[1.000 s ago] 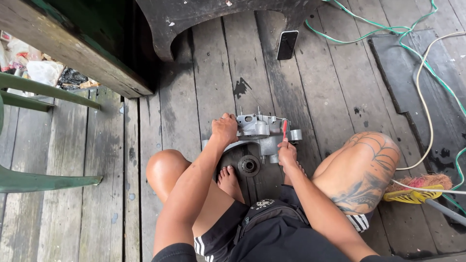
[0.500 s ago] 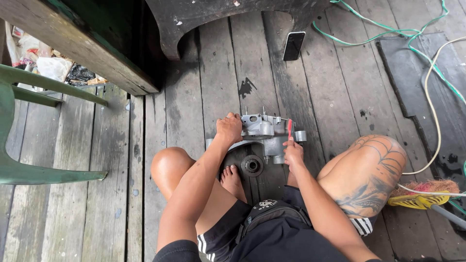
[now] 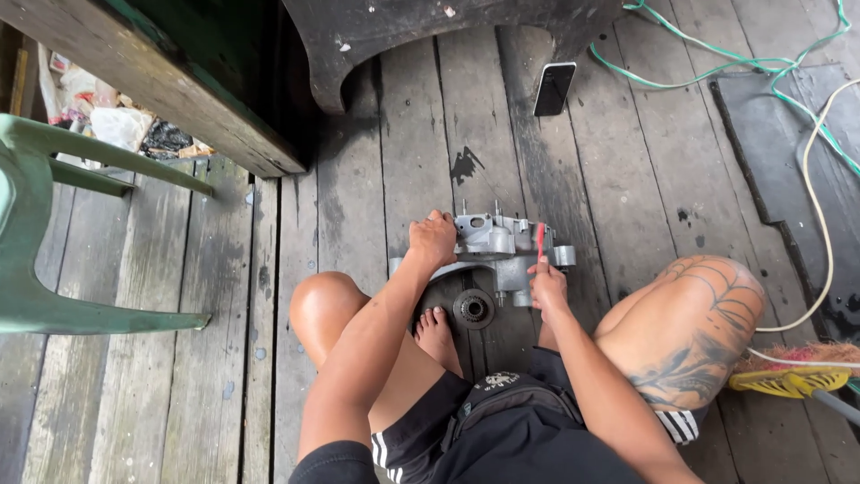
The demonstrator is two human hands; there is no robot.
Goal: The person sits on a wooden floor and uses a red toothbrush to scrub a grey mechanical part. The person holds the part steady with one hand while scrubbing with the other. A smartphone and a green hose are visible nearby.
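Head view: little has changed over the last second; the left hand point(image 3: 433, 238) stays clamped on the upper left edge of the cast-aluminium engine casing point(image 3: 497, 248), which stands on the weathered plank floor point(image 3: 224, 296) between the knees. The right hand point(image 3: 547, 285) keeps its grip closed on a red-handled tool point(image 3: 540, 240), upright against the casing's right side. The casing is grey, ribbed metal; a round toothed gear point(image 3: 473, 308) lies just below it.

The red tool's point(image 3: 539, 240) tip is hidden behind the engine casing point(image 3: 502, 246).

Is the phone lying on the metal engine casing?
No, the phone lies on the floor planks, well apart from the casing.
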